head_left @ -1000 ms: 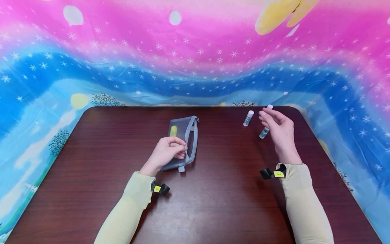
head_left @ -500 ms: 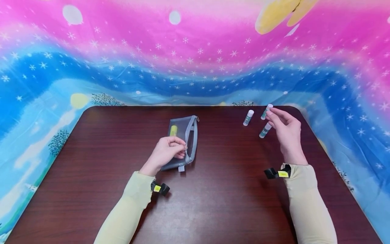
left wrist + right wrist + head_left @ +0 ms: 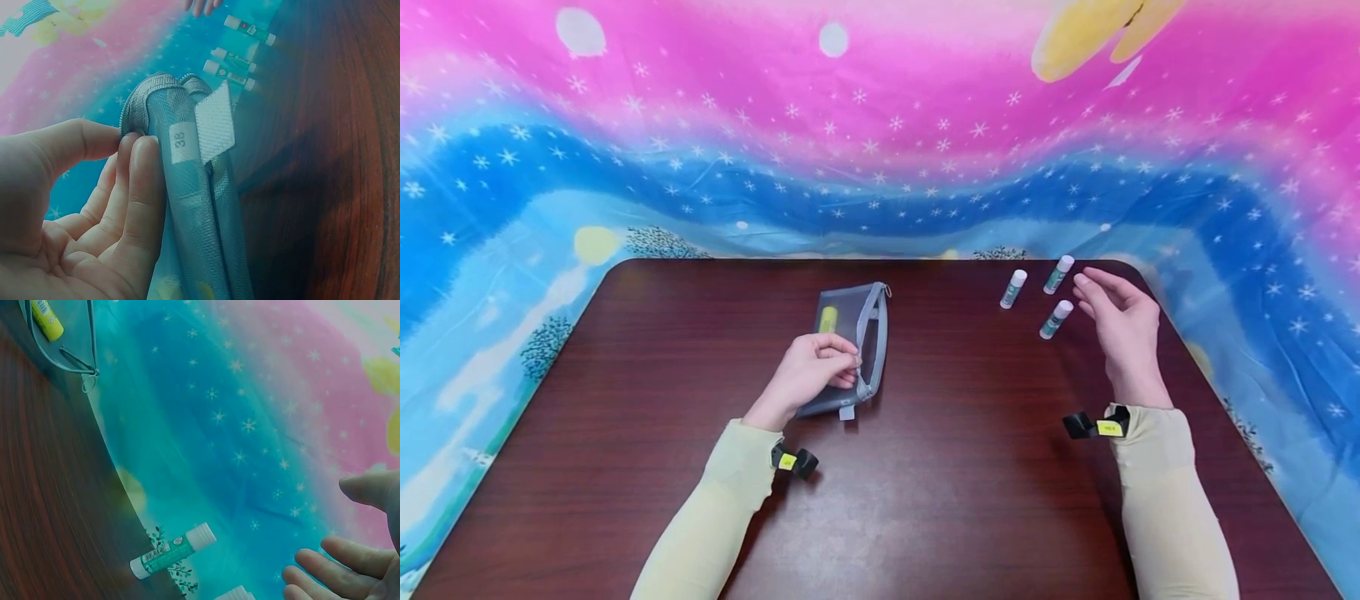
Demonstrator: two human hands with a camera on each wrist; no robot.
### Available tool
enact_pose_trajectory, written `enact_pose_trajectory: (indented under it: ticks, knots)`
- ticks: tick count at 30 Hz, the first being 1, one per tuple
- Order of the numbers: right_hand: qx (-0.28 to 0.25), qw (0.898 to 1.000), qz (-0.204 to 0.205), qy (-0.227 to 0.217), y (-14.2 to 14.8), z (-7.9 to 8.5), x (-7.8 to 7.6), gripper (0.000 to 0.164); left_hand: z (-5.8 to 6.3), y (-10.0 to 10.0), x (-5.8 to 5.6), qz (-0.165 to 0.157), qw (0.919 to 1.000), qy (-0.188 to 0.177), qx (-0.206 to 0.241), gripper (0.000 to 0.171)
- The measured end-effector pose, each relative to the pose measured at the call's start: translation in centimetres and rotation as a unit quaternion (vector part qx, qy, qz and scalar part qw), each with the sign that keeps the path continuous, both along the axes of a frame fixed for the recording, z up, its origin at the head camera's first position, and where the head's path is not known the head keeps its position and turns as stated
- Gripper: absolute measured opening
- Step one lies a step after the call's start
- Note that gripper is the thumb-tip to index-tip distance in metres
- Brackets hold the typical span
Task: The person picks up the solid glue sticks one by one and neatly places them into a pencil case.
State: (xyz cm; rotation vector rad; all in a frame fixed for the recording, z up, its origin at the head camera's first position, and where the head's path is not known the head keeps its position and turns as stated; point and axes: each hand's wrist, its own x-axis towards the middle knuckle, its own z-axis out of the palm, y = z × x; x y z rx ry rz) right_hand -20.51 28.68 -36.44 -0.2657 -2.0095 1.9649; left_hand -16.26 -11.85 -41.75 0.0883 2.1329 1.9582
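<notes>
In the head view my left hand (image 3: 812,364) pinches the zippered rim of a grey mesh pouch (image 3: 852,307), whose mouth gapes toward the right. The left wrist view shows thumb and fingertips on the zipper edge, beside a white tag (image 3: 215,123). Through the mesh a yellow tube (image 3: 827,320), like a glue stick, shows inside. Three white-capped green glue sticks stand upright at the back right: one on the left (image 3: 1013,289), one at the rear (image 3: 1059,275), one in front (image 3: 1056,320). Just right of them hovers my right hand (image 3: 1127,333), holding nothing, its fingers apart in the right wrist view.
The dark brown wooden table (image 3: 925,500) has rounded far corners. A patterned cloth (image 3: 880,125) in pink and blue hangs close behind its back edge and along both sides. Black wrist cameras stick out inward from both sleeves.
My right hand has moved right, away from the rear glue stick, which stands free on the table. The left hand and the pouch have kept their place.
</notes>
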Motion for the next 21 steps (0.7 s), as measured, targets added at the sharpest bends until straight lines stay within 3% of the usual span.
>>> enact_pose_trajectory:
  ticks: [8, 21]
  knots:
    - [-0.017, 1.000, -0.001, -0.010, 0.5, -0.4, 0.0, 0.047, -0.1, 0.0, -0.1, 0.000, 1.0000, 0.001, 0.002, 0.014]
    - [0.025, 0.998, -0.013, -0.048, 1.4, -1.4, 0.0, 0.052, 0.0, -0.1, 0.0, -0.003, 1.0000, 0.003, -0.001, 0.016]
